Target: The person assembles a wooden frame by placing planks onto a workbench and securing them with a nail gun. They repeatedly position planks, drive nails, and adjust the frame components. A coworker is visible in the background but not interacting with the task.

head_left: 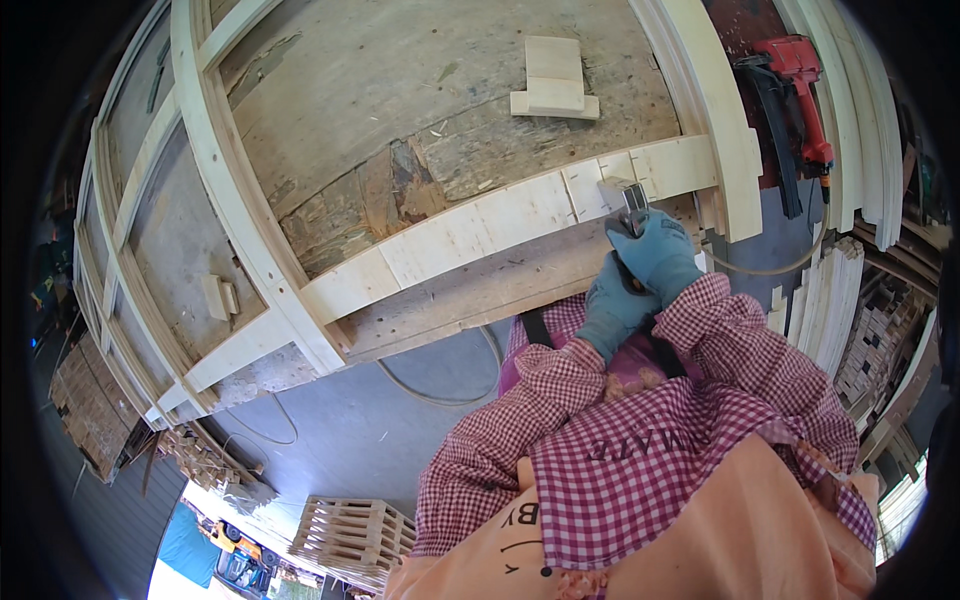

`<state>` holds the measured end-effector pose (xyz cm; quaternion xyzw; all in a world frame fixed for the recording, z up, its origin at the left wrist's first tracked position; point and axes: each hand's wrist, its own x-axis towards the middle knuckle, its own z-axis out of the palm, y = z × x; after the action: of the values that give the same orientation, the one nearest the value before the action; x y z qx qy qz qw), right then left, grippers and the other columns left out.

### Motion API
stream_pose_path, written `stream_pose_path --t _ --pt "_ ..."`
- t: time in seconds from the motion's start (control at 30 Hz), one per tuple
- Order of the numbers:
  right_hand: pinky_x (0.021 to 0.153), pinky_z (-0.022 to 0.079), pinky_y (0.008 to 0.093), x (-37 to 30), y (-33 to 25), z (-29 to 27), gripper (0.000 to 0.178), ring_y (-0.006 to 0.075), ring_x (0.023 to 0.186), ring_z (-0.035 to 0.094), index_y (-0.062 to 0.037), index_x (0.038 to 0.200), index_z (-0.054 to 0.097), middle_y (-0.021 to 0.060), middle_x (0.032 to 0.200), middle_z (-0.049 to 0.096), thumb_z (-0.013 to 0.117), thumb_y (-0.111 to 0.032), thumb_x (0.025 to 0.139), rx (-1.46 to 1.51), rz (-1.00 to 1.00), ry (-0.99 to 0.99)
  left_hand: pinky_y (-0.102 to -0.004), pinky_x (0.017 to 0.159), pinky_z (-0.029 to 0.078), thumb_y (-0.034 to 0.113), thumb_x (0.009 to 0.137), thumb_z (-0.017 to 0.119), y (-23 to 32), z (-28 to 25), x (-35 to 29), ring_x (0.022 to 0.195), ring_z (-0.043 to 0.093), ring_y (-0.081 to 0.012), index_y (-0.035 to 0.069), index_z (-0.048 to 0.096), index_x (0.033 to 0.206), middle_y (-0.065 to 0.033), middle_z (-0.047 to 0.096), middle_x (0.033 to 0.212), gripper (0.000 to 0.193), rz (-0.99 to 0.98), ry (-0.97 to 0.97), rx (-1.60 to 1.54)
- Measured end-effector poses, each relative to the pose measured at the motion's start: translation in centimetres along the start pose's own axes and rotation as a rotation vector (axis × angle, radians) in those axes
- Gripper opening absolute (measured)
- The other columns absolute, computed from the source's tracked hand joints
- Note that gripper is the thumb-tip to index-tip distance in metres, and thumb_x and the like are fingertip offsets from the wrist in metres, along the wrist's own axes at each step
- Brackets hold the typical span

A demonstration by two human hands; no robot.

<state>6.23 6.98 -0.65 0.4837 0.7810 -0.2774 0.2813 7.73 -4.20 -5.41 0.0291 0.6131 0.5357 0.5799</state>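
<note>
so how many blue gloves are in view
2: one on the left hand, one on the right hand, close together; the hands partly overlap, but no other glove shows

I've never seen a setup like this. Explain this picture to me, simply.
There's no machine here: a person works with gloved hands. The one picture comes from a wide camera worn on the head, looking down, so straight edges bend near the rim and the checked sleeves come in from below.

A pale wooden frame lies across a worn board surface, with small blocks inside it. A red nail gun lies to the right.

The right hand grips a metal-ended tool by the frame's near board; its exact kind is hard to tell. The left hand is close below; its grip is partly hidden.
</note>
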Motion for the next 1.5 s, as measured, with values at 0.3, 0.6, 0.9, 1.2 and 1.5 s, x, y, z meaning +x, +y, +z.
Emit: stream_pose_path --t 0.3,0.6,0.9,1.2,1.5 --pt "0.084 0.048 0.0385 -0.1 0.2 -0.1 0.046 0.0318 0.093 0.062 -0.0043 0.104 0.063 0.0170 0.098 0.065 0.067 -0.041 0.076 0.021 -0.051 -0.002 -0.0346 0.099 0.041 0.011 0.066 0.080 -1.7 0.4 0.2 0.120 0.046 -0.0232 0.004 0.026 0.137 -0.0132 0.045 0.132 0.090 0.104 -0.097 -0.297" --pt "0.075 0.049 0.0388 -3.2 -0.6 -0.9 0.042 0.0315 0.082 0.064 -0.0010 0.098 0.062 0.0190 0.087 0.065 0.065 -0.039 0.080 0.197 -0.187 -0.047 -0.0348 0.102 0.038 0.010 0.069 0.079 -0.8 -0.7 -2.5 0.125 0.039 -0.0242 0.005 0.005 0.144 -0.0148 0.036 0.138 0.105 0.203 -0.196 -0.428" --pt "0.075 0.049 0.0397 -3.0 -1.8 0.9 0.045 0.0330 0.083 0.064 -0.0005 0.095 0.065 0.0205 0.088 0.066 0.062 -0.043 0.080 0.156 -0.153 -0.141 -0.0341 0.102 0.039 0.008 0.071 0.077 -1.6 -2.7 -3.5 0.125 0.041 -0.0240 0.006 0.001 0.145 -0.0136 0.036 0.137 0.106 0.203 -0.213 -0.432" --pt "0.077 0.049 0.0415 -3.0 -3.0 1.1 0.051 0.0353 0.086 0.064 -0.0014 0.098 0.064 0.0209 0.090 0.066 0.057 -0.049 0.083 0.082 -0.065 -0.156 -0.0368 0.102 0.039 0.010 0.065 0.080 -1.6 -3.7 -3.2 0.124 0.040 -0.0241 0.006 0.007 0.144 -0.0127 0.034 0.138 0.107 0.149 -0.264 -0.499" --pt "0.082 0.049 0.0396 -2.4 -3.1 2.4 0.048 0.0327 0.093 0.063 -0.0060 0.102 0.060 0.0171 0.096 0.066 0.062 -0.048 0.079 0.029 -0.055 -0.117 -0.0343 0.099 0.041 0.012 0.067 0.078 -2.8 -4.2 -2.9 0.116 0.049 -0.0230 0.000 0.028 0.137 -0.0135 0.048 0.128 0.087 0.119 -0.106 -0.298"
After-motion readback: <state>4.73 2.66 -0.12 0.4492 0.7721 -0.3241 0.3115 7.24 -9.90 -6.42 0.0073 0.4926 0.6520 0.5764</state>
